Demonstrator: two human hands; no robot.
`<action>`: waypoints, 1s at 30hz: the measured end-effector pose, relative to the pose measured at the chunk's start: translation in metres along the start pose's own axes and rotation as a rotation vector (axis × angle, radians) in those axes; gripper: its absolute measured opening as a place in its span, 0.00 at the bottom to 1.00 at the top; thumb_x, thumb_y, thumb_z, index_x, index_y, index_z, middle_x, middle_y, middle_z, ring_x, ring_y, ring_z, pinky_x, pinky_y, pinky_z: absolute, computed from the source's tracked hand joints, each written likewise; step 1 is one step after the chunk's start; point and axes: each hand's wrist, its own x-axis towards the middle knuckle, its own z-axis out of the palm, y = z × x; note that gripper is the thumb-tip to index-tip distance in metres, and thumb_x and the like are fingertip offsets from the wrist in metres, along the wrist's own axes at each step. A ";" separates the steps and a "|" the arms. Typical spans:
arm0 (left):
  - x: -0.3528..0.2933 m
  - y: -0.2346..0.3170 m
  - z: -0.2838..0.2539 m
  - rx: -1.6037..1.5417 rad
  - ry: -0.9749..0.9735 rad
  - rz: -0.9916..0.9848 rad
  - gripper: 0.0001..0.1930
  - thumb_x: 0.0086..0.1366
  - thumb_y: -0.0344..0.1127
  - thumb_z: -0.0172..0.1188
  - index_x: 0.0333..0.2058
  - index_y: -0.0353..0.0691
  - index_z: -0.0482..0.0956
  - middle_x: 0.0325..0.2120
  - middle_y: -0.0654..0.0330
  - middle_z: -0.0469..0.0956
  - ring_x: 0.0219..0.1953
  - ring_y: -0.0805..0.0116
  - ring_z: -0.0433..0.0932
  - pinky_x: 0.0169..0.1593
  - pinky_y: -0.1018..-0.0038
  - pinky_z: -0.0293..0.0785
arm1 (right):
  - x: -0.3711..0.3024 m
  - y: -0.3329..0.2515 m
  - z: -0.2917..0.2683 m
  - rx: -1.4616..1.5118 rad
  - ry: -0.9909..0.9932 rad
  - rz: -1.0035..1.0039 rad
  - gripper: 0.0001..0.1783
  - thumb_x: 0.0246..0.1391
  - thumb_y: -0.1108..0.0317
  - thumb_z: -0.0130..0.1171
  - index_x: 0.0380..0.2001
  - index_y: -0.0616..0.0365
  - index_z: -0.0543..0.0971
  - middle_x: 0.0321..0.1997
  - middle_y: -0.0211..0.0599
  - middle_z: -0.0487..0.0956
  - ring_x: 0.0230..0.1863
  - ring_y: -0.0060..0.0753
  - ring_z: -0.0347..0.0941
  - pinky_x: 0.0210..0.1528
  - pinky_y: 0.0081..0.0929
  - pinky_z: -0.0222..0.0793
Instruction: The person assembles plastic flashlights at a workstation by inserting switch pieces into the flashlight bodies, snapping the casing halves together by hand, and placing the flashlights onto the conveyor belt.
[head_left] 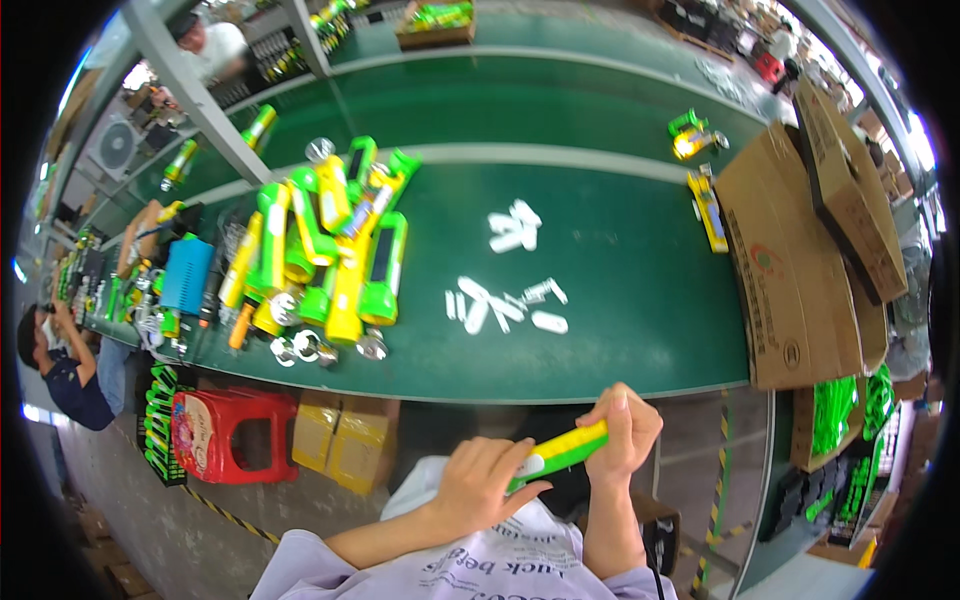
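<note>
A yellow-and-green flashlight body (568, 452) lies tilted between my hands, above my lap and just off the table's front edge. Around its left end, my left hand (488, 478) is closed, its fingers beside a white oval piece (531, 464) on the yellow side. At the other end my right hand (620, 430) grips it, thumb pointing up. Small white plastic pieces (478, 310) lie loose on the green table (620, 330) in front of me, with a second little group of white pieces (516, 228) farther back.
Left on the table is a heap of yellow-and-green flashlights (345, 270), some with loose reflectors. A blue box (187, 277) stands beyond it. Cardboard boxes (790, 260) block the right end. Below the table are a red stool (235, 435) and a taped carton (343, 440).
</note>
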 end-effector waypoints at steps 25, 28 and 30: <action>0.465 -0.486 -0.045 -0.334 0.291 -0.961 0.20 0.62 0.44 0.65 0.37 0.27 0.79 0.34 0.51 0.80 0.32 0.61 0.81 0.34 0.61 0.78 | 0.069 0.078 -0.048 -0.600 0.267 0.057 0.12 0.56 0.66 0.59 0.22 0.62 0.76 0.17 0.43 0.73 0.16 0.36 0.68 0.22 0.32 0.65; 0.499 -0.507 -0.053 -0.433 0.334 -1.007 0.22 0.62 0.42 0.66 0.41 0.23 0.78 0.40 0.49 0.80 0.37 0.58 0.81 0.38 0.59 0.78 | 0.072 0.075 -0.047 -0.589 0.299 0.086 0.12 0.56 0.66 0.59 0.22 0.61 0.76 0.17 0.43 0.73 0.16 0.37 0.67 0.21 0.31 0.64; 0.506 -0.521 -0.057 -0.149 0.258 -1.035 0.25 0.60 0.46 0.67 0.42 0.26 0.79 0.41 0.47 0.80 0.41 0.55 0.82 0.42 0.60 0.80 | 0.076 0.073 -0.046 -0.537 0.302 0.101 0.13 0.56 0.65 0.59 0.21 0.61 0.75 0.17 0.43 0.73 0.16 0.37 0.67 0.21 0.32 0.64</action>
